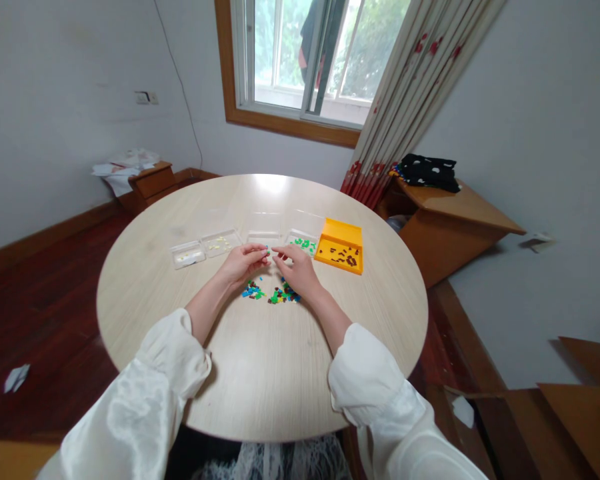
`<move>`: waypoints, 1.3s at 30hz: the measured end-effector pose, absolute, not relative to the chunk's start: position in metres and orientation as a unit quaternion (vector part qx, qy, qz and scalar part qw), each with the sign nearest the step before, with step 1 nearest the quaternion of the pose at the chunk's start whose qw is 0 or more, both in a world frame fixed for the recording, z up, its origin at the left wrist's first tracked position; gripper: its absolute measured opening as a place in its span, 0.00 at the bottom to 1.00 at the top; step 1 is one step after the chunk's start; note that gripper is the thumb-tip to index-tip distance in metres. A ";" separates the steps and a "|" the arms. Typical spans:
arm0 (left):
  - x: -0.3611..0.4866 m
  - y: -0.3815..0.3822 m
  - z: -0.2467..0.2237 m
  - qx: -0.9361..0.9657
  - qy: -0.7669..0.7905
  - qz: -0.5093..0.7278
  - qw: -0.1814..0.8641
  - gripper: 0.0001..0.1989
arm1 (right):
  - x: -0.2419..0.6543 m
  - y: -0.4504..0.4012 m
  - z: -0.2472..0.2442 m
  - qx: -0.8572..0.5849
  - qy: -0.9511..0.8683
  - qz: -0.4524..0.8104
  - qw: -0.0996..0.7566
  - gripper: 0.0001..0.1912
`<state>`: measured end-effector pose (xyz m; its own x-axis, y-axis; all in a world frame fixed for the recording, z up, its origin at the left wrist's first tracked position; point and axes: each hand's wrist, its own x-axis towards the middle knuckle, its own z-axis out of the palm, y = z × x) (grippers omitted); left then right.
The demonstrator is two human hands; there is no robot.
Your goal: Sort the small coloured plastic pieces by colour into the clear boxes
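On the round pale table (260,373), my left hand (245,262) and my right hand (297,268) face each other just above a mixed heap of small blue, green, brown and yellow pieces (280,294). A tiny green piece (269,253) shows at my left fingertips, pinched there. My right fingers are bent close beside it; what they hold, if anything, is too small to name. Behind my right hand, a clear tray holds green pieces (304,244). To its right, an open yellow box (343,230) holds brown pieces (351,260).
Clear boxes with pale pieces (189,256) (220,243) stand at the left, and another clear box (263,237) is behind my hands. Beyond the table are a wooden cabinet with black cloth (430,173) on the right and a small stand with papers (130,163) on the left.
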<state>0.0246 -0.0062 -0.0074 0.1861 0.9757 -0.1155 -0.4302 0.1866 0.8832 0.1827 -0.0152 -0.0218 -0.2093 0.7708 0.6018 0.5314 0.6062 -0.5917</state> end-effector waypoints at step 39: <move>0.026 -0.007 -0.002 0.351 0.387 0.543 0.657 0.04 | 0.217 0.001 -0.023 -0.513 -0.719 0.177 0.435 0.09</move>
<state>0.0258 -0.0069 -0.0017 0.1114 0.9855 -0.1277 -0.4412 0.1642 0.8823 0.2170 0.0010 -0.0234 -0.0953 0.8906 0.4447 0.5827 0.4121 -0.7004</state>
